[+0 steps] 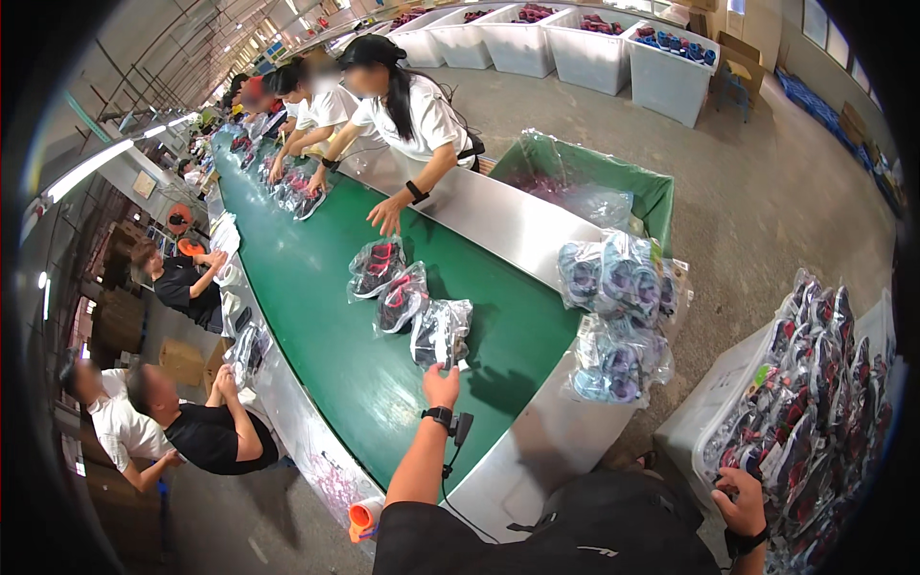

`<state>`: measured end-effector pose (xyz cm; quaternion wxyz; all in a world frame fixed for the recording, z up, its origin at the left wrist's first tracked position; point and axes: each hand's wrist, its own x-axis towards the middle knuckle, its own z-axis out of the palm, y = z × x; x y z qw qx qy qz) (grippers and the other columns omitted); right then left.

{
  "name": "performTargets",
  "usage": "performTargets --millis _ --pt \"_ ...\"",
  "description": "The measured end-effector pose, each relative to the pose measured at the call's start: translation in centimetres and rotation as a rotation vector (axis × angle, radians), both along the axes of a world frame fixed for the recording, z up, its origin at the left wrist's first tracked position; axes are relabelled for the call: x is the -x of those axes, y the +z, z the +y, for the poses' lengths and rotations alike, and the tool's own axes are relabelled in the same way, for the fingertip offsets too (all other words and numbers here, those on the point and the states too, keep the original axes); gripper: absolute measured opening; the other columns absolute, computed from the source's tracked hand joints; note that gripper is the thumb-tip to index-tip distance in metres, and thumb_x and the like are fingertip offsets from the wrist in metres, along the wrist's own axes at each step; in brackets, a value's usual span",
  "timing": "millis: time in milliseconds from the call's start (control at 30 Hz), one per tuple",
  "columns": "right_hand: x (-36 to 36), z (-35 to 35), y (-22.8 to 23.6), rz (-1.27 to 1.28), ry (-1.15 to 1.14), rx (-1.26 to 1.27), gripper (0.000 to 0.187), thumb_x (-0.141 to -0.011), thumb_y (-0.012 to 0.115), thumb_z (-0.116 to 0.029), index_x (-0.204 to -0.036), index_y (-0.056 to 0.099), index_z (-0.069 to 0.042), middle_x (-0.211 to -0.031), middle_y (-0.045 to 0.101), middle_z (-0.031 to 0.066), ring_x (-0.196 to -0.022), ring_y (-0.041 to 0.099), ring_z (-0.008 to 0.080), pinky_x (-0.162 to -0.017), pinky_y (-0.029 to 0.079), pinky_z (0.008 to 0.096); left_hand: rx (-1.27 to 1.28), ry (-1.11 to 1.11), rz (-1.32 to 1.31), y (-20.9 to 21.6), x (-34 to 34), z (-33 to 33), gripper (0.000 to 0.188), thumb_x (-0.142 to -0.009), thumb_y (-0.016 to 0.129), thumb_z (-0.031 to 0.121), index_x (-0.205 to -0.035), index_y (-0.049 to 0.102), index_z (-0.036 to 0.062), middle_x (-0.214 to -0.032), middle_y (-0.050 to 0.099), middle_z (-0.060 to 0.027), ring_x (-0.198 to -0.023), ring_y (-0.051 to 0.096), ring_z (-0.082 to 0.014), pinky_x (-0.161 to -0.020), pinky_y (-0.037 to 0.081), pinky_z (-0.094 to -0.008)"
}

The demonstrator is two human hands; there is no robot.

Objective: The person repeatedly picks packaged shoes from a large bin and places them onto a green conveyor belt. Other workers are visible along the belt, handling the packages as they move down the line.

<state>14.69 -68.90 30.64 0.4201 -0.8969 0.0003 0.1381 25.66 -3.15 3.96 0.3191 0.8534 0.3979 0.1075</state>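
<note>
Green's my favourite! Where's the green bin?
In the head view, the green bin is upper right of centre, beside the right metal ledge, just beyond the bagged purple shoes.

Clear-bagged grey shoes (440,329) sit on the green belt (297,278); bagged dark-red shoes (810,383) crowd a pale crate (698,410).

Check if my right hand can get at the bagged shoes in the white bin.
Probably yes: your right hand is right by the white bin, and the bagged shoes are heaped up with no lid visible over them.
</note>
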Motion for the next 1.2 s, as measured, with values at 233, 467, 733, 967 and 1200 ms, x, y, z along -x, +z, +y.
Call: performTargets --millis 233,467,733,967,1200 --pt "0.0 1.0 -1.0 0.012 -0.03 0.028 0.04 -0.076 0.077 -0.002 -0.114 0.067 0.002 -0.085 0.069 0.0099 -0.077 0.068 0.0192 -0.071 0.054 0.0303 -0.093 0.141 0.003 -2.5 -5.1 9.3 0.07 -0.079 0.079 0.04 -0.13 0.063 -0.0061 -0.131 0.064 -0.0269 -0.124 0.059 -0.0434 -0.109 0.044 -0.0503" --pt "-0.1 1.7 -1.9 0.096 -0.01 0.057 0.039 -0.079 0.078 -0.007 -0.115 0.067 0.002 -0.082 0.07 0.0074 -0.074 0.067 0.0149 -0.07 0.054 0.0291 0.538 0.247 0.124 -5.3 -5.3 11.4 0.101 -0.079 0.083 0.043 -0.153 0.039 -0.009 -0.134 0.063 -0.0303 -0.111 0.07 -0.036 -0.083 0.059 -0.0436" --pt "-0.7 2.5 -3.4 0.127 0.095 0.047 0.038 -0.081 0.079 -0.007 -0.116 0.065 0.002 -0.083 0.07 0.0088 -0.074 0.068 0.0165 -0.069 0.055 0.0292 0.871 0.172 -0.083 -6.3 -3.6 5.3 0.091 -0.073 0.089 0.022 -0.145 0.042 -0.0079 -0.09 0.067 -0.0126 -0.064 0.06 -0.0169 -0.051 0.048 -0.0341" --pt "-0.9 2.8 -3.4 0.11 0.119 0.139 0.041 -0.077 0.079 -0.007 -0.115 0.067 0.003 -0.091 0.071 0.0143 -0.08 0.071 0.0274 -0.072 0.055 0.0347 0.567 0.057 -0.395 -4.3 2.4 -4.6 0.089 -0.067 0.092 0.003 -0.138 0.038 0.005 -0.116 0.045 -0.009 -0.086 0.055 -0.0148 -0.07 0.053 -0.0314" --pt "0.3 2.2 -5.5 0.078 0.141 0.071 0.041 -0.078 0.08 -0.009 -0.115 0.067 0.003 -0.089 0.071 0.0145 -0.078 0.07 0.0288 -0.072 0.055 0.0354 1.328 0.128 -0.692 -2.0 11.2 -10.0 0.044 -0.09 0.057 -0.006 -0.133 0.059 0.0039 -0.126 0.06 -0.0103 -0.118 0.059 -0.0225 -0.109 0.045 -0.0348"
